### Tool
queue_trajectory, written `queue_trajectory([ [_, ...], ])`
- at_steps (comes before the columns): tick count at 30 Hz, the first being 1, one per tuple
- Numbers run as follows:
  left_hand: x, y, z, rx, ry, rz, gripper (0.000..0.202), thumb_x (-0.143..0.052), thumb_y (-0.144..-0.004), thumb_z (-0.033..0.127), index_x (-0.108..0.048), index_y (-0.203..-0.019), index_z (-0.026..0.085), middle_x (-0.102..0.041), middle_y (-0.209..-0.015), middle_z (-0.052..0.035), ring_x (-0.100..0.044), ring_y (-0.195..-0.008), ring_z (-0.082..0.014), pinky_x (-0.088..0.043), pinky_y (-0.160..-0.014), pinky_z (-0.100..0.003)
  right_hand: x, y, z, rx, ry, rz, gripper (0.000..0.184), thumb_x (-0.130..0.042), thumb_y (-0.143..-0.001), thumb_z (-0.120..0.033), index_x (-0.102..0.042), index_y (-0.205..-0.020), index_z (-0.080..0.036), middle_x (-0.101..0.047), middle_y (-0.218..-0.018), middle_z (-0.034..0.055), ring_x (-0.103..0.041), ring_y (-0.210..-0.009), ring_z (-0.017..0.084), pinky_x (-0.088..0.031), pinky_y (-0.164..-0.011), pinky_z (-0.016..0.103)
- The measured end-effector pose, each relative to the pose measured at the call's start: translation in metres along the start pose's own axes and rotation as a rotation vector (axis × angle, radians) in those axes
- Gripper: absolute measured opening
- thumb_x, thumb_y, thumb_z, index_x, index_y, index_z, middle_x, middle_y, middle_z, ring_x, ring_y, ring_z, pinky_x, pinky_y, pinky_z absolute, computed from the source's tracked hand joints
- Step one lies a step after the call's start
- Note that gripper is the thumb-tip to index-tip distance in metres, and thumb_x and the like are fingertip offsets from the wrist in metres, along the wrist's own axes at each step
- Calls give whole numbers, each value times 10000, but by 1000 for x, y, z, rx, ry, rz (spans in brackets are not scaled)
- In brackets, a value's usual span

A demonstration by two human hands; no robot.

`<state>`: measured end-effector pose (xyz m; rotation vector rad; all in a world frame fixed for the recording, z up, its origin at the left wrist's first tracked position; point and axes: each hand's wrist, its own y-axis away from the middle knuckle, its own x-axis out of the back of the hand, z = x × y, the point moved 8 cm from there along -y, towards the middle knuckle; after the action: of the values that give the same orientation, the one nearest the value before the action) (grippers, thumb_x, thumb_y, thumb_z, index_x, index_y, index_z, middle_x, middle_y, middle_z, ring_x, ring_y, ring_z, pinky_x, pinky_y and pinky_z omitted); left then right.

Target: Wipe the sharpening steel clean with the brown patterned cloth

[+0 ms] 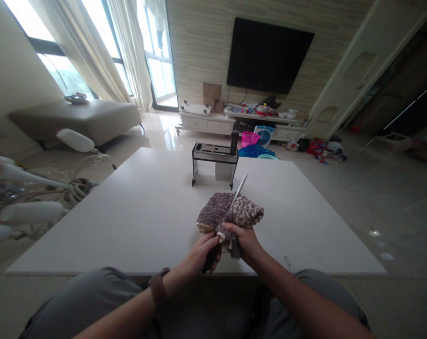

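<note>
My left hand [202, 253] is closed round the black handle [210, 260] of a knife. Its pale blade [239, 189] sticks up and away from me, out of a brown and cream patterned cloth [231, 212]. My right hand [244, 240] is closed on the near end of that cloth, pinching it around the blade. The cloth rests on the white table [146, 212], close to its near edge. A black and silver knife block [215, 162] stands farther back on the table, with one dark handle [234, 142] sticking out of its right end.
My knees are under the table's near edge. A grey sofa [75, 117] and a floor fan [29, 197] are to the left. Beyond the table stand a low white TV cabinet [213, 123], a wall-mounted TV [268, 54], plastic baskets and clutter on the floor.
</note>
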<state>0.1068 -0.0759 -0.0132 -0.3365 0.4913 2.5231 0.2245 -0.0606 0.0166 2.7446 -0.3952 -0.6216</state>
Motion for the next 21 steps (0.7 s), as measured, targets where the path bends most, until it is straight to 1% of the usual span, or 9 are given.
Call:
queue_trajectory([
  [2, 0, -4, -4, 25, 63, -1, 411, -538, -843, 589, -496, -843, 180, -563, -552, 18, -501, -377, -113, -366, -366, -211, 0, -1, 0, 5, -13, 16, 333, -885, -487, -237, -749, -774, -134, -776, -833, 73, -719, -703, 206, -593, -653, 293],
  [5, -1, -8, -5, 12, 101, -31, 403, -531, -862, 570, -458, -749, 190, -478, -495, 47, -406, -325, -81, -261, -328, -193, 2, -5, -4, 18, -36, 46, 347, -884, -477, -210, -748, -788, -136, -778, -842, 70, -721, -696, 205, -598, -643, 292],
  [7, -3, -7, -2, -18, 94, -59, 395, -506, -897, 551, -485, -760, 181, -436, -495, 64, -360, -323, -65, -226, -328, -189, 5, -9, -12, 39, -43, 72, 347, -882, -477, -199, -742, -787, -131, -773, -801, 61, -713, -654, 197, -594, -596, 280],
  [9, -6, -4, 3, -39, 55, -84, 387, -485, -925, 536, -539, -827, 165, -420, -516, 72, -339, -342, -57, -228, -340, -186, 11, -15, -26, 77, -58, 108, 325, -876, -481, -179, -729, -766, -125, -759, -743, 46, -693, -589, 176, -577, -529, 253],
  [11, -8, 0, 6, -37, -4, -95, 381, -477, -939, 527, -564, -887, 160, -408, -543, 76, -323, -374, -52, -235, -360, -181, 22, -23, -45, 116, -87, 146, 289, -858, -493, -150, -711, -740, -121, -741, -684, 35, -664, -522, 153, -555, -468, 230],
  [15, -13, 8, 11, 7, -119, -117, 397, -444, -954, 535, -560, -889, 162, -399, -570, 71, -318, -432, -56, -244, -398, -181, 55, -42, -84, 179, -160, 201, 207, -798, -551, -120, -680, -722, -128, -711, -600, 24, -618, -434, 137, -529, -389, 222],
  [17, -14, 9, 12, 15, -162, -127, 405, -446, -951, 542, -561, -878, 161, -380, -562, 74, -303, -440, -59, -227, -403, -187, 70, -51, -99, 205, -210, 192, 154, -772, -601, -151, -646, -689, -143, -694, -574, 17, -607, -417, 132, -515, -365, 215],
  [19, -11, 10, 14, -10, -202, -108, 409, -459, -943, 547, -559, -854, 161, -357, -549, 79, -284, -440, -60, -207, -403, -192, 81, -56, -109, 240, -268, 166, 130, -744, -662, -188, -630, -714, -156, -695, -591, 1, -615, -429, 120, -535, -394, 210],
  [21, -4, 9, 20, -72, -231, -53, 399, -465, -944, 545, -543, -845, 167, -356, -546, 82, -286, -442, -62, -212, -407, -193, 84, -57, -113, 268, -304, 163, 123, -725, -700, -206, -631, -769, -167, -715, -642, -6, -651, -480, 124, -568, -449, 217],
])
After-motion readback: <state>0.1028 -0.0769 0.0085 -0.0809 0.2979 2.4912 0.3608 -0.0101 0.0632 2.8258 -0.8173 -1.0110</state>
